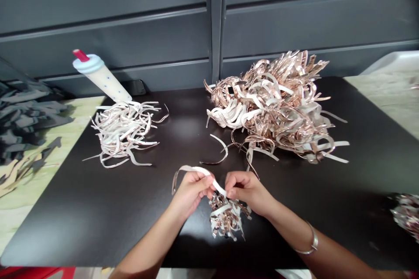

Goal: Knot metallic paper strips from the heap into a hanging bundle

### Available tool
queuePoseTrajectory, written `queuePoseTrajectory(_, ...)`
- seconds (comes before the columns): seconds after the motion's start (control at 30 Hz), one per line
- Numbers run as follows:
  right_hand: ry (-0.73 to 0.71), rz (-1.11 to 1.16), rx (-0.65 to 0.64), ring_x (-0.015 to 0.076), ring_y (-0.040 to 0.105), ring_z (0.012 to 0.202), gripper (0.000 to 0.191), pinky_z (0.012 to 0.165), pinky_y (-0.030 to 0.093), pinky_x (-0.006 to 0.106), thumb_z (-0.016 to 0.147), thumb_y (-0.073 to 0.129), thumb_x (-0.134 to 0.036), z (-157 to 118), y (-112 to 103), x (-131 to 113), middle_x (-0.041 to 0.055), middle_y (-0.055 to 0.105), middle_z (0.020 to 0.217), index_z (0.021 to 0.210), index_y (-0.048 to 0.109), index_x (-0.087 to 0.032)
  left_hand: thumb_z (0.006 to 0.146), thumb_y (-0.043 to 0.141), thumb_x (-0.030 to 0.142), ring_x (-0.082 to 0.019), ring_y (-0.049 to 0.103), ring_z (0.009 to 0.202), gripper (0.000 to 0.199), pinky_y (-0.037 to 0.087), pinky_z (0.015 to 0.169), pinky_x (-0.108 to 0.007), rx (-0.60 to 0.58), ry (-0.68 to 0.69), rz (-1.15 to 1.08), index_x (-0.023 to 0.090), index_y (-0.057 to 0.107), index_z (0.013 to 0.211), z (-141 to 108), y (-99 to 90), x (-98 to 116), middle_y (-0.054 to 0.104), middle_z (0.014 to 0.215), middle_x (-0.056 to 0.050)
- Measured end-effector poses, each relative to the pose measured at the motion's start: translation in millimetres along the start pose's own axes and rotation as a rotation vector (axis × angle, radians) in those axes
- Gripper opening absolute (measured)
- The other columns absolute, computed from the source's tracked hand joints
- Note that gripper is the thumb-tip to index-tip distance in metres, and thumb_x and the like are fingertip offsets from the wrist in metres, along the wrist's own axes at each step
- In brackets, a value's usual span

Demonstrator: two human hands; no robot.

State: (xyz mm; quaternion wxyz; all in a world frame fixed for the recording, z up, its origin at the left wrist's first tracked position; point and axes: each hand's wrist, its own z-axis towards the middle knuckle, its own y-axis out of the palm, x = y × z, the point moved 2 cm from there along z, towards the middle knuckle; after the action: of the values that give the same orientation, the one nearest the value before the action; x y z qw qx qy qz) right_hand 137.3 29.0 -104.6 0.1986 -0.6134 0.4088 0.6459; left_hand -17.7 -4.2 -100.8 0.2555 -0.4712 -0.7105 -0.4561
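Observation:
My left hand (pixel 194 189) is closed on a white and rose-gold strip (pixel 186 168), whose free end curls out to the left. The strip runs between both hands, its right end at the fingertips of my right hand (pixel 244 186). That hand is pinched near this end; whether it grips the strip is hard to make out. Just below the hands lies a small pile of short cut pieces (pixel 226 220), white and shiny rose-gold. One loose curved strip (pixel 224 150) rests on the black table beyond my hands.
A large heap of rose-gold strips (pixel 281 109) lies at the back right, a smaller white pile (pixel 124 130) at the left. A tumbler (pixel 106 79) leans behind it near a dark phone-like object (pixel 136 87). More shiny pieces (pixel 407 213) sit far right.

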Motion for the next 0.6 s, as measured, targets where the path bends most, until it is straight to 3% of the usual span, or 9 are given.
queuePoseTrajectory(0.17, -0.083, -0.031, -0.166, 0.0098, 0.05, 0.053, 0.032, 0.05, 0.039, 0.021, 0.071, 0.075, -0.045, -1.6, 1.1, -4.2, -0.0006, 0.058, 0.059, 0.06, 0.066, -0.017, 0.052, 0.086, 0.044, -0.003, 0.044, 0.038, 0.043, 0.032, 0.038, -0.015, -0.131, -0.149, -0.109, 0.01, 0.06, 0.059, -2.8, 4.2, -13.4, 0.054, 0.047, 0.002)
queuePoseTrajectory(0.37, -0.203, 0.075, -0.305, 0.0081, 0.052, 0.05, 0.026, 0.049, 0.042, 0.019, 0.073, 0.077, -0.036, -2.5, 4.1, -3.2, -0.0003, 0.059, 0.057, 0.063, 0.068, -0.013, 0.055, 0.084, 0.048, -0.004, 0.043, 0.04, 0.047, 0.031, 0.04, -0.016, -0.206, -0.136, -0.107, 0.01, 0.054, 0.053, -9.9, 13.1, -15.9, 0.051, 0.045, 0.002)
queuePoseTrajectory(0.47, -0.221, 0.045, -0.272, 0.0085, 0.054, 0.053, 0.024, 0.052, 0.044, 0.019, 0.073, 0.077, -0.033, -2.6, 3.1, -2.9, 0.0002, 0.06, 0.059, 0.065, 0.068, -0.013, 0.061, 0.078, 0.054, -0.003, 0.039, 0.036, 0.048, 0.027, 0.038, -0.016, -0.165, -0.042, 0.096, 0.013, 0.053, 0.059, -10.5, 11.1, -11.0, 0.051, 0.045, 0.004)
queuePoseTrajectory(0.6, -0.216, -0.02, -0.089, 0.0074, 0.053, 0.053, 0.023, 0.051, 0.043, 0.018, 0.074, 0.076, -0.033, -2.9, 2.0, -2.2, -0.0005, 0.06, 0.061, 0.066, 0.067, -0.013, 0.071, 0.069, 0.057, -0.004, 0.035, 0.036, 0.047, 0.025, 0.039, -0.016, -0.048, 0.192, 0.485, 0.017, 0.045, 0.061, -13.4, 3.8, 1.5, 0.048, 0.044, 0.007)
